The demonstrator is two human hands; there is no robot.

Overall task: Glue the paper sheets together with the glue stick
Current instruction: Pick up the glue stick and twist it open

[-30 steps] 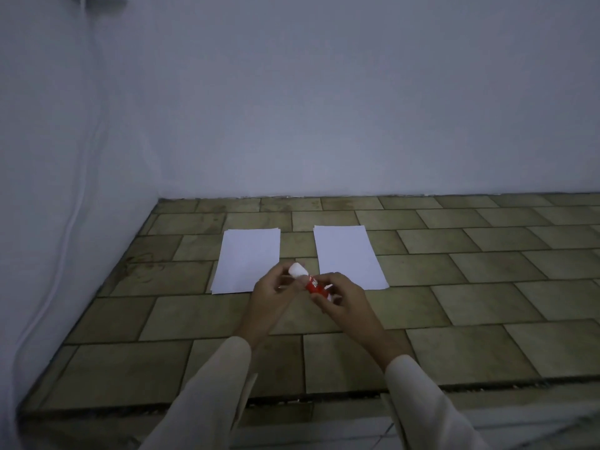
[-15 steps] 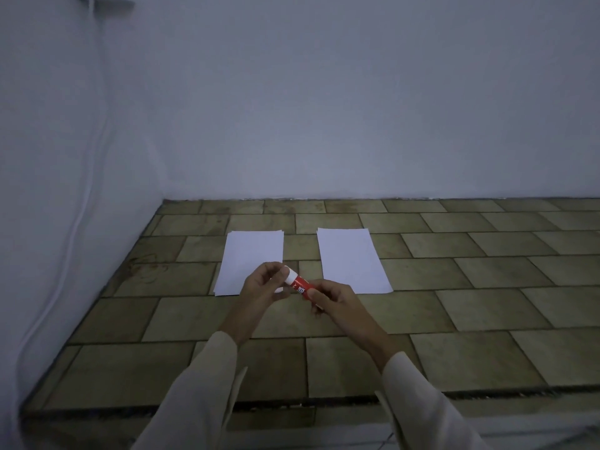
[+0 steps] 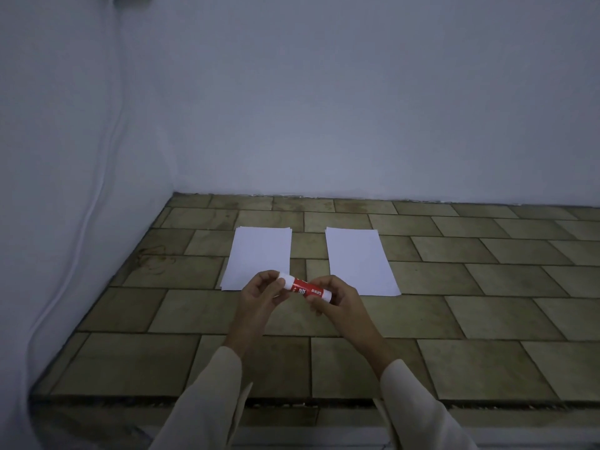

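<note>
Two white paper sheets lie side by side on the tiled surface: the left sheet (image 3: 258, 256) and the right sheet (image 3: 358, 259), with a gap between them. Just in front of them I hold a red-and-white glue stick (image 3: 303, 288) level in the air with both hands. My left hand (image 3: 259, 295) pinches its white cap end. My right hand (image 3: 334, 298) grips the red body and base end. The cap sits on the stick.
The tiled ledge (image 3: 454, 287) meets a white wall behind and another wall on the left, where a white cable (image 3: 94, 203) hangs down. The ledge's front edge (image 3: 292, 402) runs just above my sleeves.
The glue stick has turned from tilted up-left to nearly level, and my left fingers have closed over its white cap. Both hands stay in the same place before the sheets.
</note>
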